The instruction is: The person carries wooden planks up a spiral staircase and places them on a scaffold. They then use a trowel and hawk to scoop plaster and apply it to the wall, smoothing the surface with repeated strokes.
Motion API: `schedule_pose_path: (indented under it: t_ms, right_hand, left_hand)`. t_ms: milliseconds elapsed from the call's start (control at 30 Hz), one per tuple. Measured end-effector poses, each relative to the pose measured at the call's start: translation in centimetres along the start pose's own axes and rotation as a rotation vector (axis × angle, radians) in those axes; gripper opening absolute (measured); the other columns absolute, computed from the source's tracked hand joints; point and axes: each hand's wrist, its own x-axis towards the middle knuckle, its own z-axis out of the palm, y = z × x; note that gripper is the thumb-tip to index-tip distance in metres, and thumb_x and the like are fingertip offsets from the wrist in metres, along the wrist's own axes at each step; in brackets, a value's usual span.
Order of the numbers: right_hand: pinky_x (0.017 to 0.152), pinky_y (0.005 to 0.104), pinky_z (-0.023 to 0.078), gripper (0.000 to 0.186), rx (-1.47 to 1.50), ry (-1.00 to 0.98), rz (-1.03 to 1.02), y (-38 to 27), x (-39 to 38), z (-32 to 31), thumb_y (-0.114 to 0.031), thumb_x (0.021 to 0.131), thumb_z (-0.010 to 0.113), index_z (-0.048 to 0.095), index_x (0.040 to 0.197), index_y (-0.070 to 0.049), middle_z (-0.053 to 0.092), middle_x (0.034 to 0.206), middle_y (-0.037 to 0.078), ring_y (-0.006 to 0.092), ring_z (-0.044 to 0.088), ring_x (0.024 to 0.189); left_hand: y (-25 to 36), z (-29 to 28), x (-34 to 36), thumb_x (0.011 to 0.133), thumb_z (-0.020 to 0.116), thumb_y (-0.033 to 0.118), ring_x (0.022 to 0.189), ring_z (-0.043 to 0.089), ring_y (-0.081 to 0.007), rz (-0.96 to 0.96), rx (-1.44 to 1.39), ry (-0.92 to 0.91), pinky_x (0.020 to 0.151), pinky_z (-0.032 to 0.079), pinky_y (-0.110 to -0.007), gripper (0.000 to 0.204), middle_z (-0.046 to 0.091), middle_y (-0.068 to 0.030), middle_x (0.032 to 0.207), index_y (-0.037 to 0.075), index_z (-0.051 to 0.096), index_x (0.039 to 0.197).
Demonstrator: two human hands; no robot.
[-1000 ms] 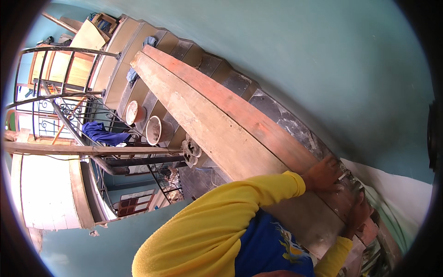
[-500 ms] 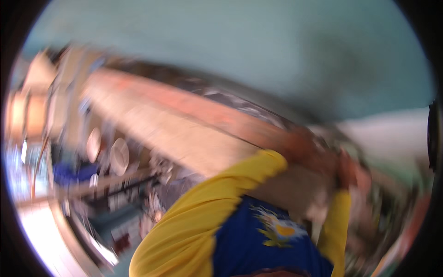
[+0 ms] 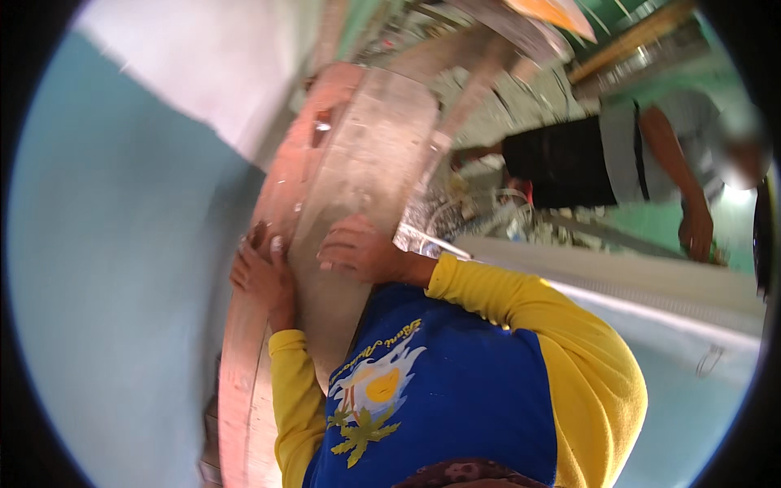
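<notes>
A long wooden workbench top runs up the middle of the view, with a brown board (image 3: 378, 122) beside a reddish plank (image 3: 277, 199). My left hand (image 3: 267, 276) rests on the reddish plank, its fingers apart and bent over the surface. On the brown board lies my right hand (image 3: 362, 250), fingers stretched out toward the left hand. I see no tool or workpiece in either hand. A small dark notch with a bright glint (image 3: 323, 122) shows in the plank farther up.
A blue-green and white wall (image 3: 122, 228) stands close along the left. At the right, a person (image 3: 618, 159) in a grey top and dark shorts stands beyond a pale ledge (image 3: 586, 272). Wooden beams (image 3: 455, 57) and scattered debris (image 3: 504, 220) lie past the bench's far end.
My view has swung round sharply, and the earlier frame is blurred. My hands, close together on the bench before, now rest apart on its top. The other person has come into view.
</notes>
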Motion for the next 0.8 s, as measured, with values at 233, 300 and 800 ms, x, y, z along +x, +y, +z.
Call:
schedule_pose_path:
  t_ms: [233, 300, 800]
  right_hand:
    - [0.092, 0.0419, 0.053, 0.017, 0.097, 0.096, -0.003, -2.1, -3.6, -0.7, -0.024, 0.091, 0.079, 0.073, 0.102, -0.012, 0.070, 0.104, 0.003, 0.0264, 0.065, 0.106]
    - [0.092, 0.0417, 0.054, 0.018, 0.108, 0.145, 0.002, -2.4, -4.4, -1.0, -0.024, 0.091, 0.079, 0.073, 0.102, -0.011, 0.070, 0.104, 0.004, 0.0269, 0.065, 0.104]
    - [0.085, 0.0520, 0.056, 0.026, 0.100, 0.665, 1.624, 17.6, -33.4, 8.4, -0.029, 0.101, 0.061, 0.072, 0.107, -0.006, 0.074, 0.096, 0.024, 0.0467, 0.071, 0.093]
  left_hand:
    - [-0.8, 1.0, -0.1, 0.104, 0.049, 0.064, 0.139, 0.044, -0.0423, 0.019, 0.051, 0.029, 0.118, 0.028, -0.056, 0.077, 0.051, -0.0226, 0.150, 0.005, 0.047, 0.154]
    - [-0.7, 0.8, -0.2, 0.105, 0.048, 0.062, 0.138, 0.045, -0.0423, 0.019, 0.063, 0.031, 0.117, 0.029, -0.056, 0.076, 0.052, -0.0224, 0.150, 0.004, 0.047, 0.154]
    - [2.5, -0.8, -0.6, 0.113, 0.041, 0.046, 0.139, 0.051, -0.0405, 0.158, -0.182, -0.124, 0.117, 0.038, -0.049, 0.064, 0.051, -0.0263, 0.154, -0.003, 0.049, 0.152]
